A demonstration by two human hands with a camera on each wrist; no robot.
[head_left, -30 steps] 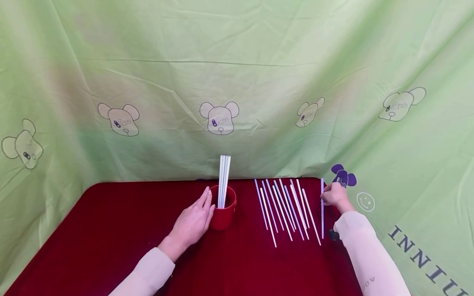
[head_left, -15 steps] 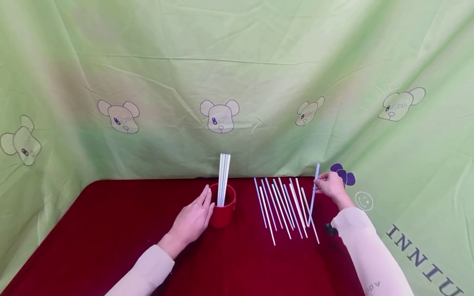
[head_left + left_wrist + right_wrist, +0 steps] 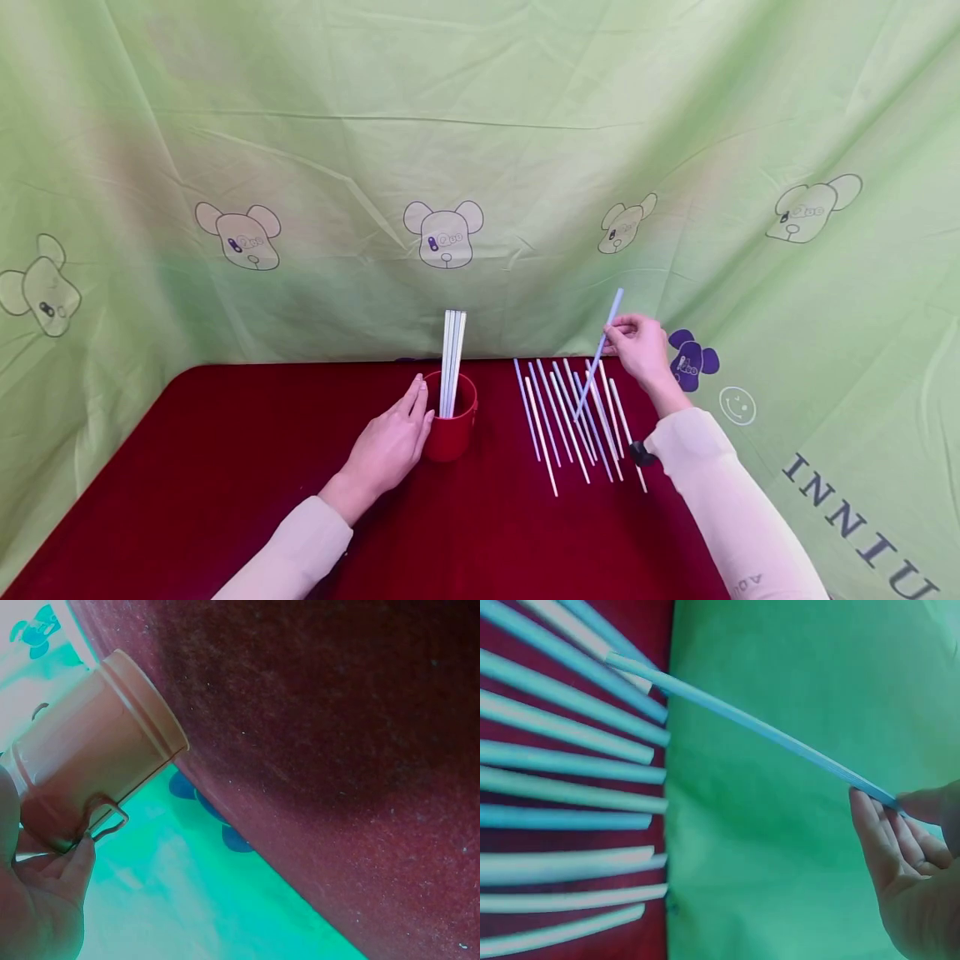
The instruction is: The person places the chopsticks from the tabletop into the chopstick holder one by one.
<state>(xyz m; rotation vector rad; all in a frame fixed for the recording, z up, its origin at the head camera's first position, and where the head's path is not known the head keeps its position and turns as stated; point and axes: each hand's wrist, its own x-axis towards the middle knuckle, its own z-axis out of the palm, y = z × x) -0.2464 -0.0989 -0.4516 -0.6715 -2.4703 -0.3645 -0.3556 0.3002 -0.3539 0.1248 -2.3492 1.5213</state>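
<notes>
My right hand (image 3: pixel 637 343) pinches a pale blue chopstick (image 3: pixel 600 350) near its upper end, between thumb and fingers. The chopstick slants, its lower end over the row of white and blue chopsticks (image 3: pixel 557 417) spread side by side on the table. In the right wrist view the same blue chopstick (image 3: pixel 757 726) runs from the fingertips across to that row. On the left, my left hand (image 3: pixel 386 446) holds the side of a red cup (image 3: pixel 450 442). Several chopsticks (image 3: pixel 453 362) stand upright in it. The left wrist view shows fingers against the cup (image 3: pixel 97 742) beside its small loop handle (image 3: pixel 109 817).
A dark red cloth (image 3: pixel 225 467) covers the table. Behind and to the right hangs a green curtain (image 3: pixel 525 167) printed with bear heads, close to the table's back edge. A small black object (image 3: pixel 642 453) is at the right wrist.
My right hand has lifted the blue chopstick from the right end of the row and carried it up and left, tilting it. The left hand stays at the cup.
</notes>
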